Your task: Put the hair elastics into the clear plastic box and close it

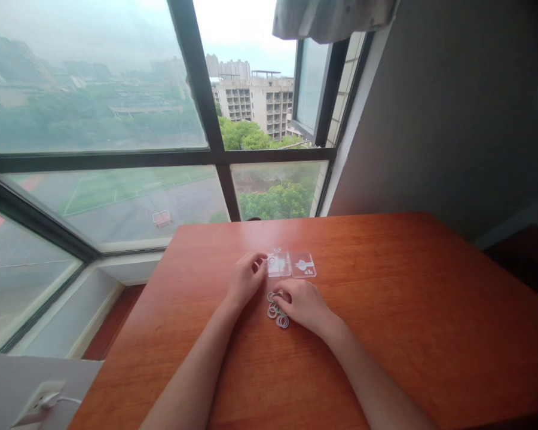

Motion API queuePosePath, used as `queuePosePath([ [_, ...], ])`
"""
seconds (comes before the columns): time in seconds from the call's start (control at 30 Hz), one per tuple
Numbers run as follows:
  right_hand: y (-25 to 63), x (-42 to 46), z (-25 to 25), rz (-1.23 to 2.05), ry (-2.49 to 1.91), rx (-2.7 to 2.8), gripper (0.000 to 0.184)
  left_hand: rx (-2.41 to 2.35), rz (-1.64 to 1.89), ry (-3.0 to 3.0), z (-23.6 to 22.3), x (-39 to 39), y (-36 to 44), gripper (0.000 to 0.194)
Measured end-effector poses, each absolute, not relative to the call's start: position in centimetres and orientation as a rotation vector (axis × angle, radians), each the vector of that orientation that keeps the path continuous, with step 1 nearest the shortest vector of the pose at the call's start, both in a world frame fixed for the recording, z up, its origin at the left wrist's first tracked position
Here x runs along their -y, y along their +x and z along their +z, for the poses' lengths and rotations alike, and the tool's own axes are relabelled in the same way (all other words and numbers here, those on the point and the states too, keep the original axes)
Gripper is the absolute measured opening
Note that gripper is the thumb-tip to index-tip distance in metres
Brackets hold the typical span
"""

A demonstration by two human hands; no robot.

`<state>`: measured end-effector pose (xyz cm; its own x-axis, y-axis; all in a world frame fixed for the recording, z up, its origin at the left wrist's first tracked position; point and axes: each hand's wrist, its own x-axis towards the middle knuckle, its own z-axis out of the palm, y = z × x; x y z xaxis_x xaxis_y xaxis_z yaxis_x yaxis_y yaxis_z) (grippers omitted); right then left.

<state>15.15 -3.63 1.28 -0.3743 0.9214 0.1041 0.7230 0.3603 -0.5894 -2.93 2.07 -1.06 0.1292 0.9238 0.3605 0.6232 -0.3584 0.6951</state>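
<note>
A clear plastic box (278, 264) lies opened flat on the table, its transparent lid (303, 265) with a white print to the right. One ring appears to lie inside the box. My left hand (246, 279) is at the box's left edge, thumb and fingers closed on that side. Just in front of the box is a small pile of pale, silvery rings (272, 310), some overlapping. Over the right side of this pile, my right hand (305, 303) has its thumb and fingertips pinched together on a ring. The fingers partly cover that ring.
The reddish-brown wooden table (412, 310) stretches far to the right. Its back edge stands against a large window with a dark frame (161, 157); one pane is swung outward. A wall socket with a white plug (49, 400) sits at lower left.
</note>
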Motion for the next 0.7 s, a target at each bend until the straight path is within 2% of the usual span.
queuePosePath([
  [0.43, 15.7, 2.6, 1.1, 0.639, -1.374, 1.939, 0.008, -1.389, 1.117, 2.041, 0.9, -1.5, -2.9, 0.016],
  [0.7, 16.1, 2.4, 1.4, 0.579, -1.382, 1.726, 0.016, -1.083, 0.885, 2.014, 2.9, 0.2, -1.1, 0.019],
])
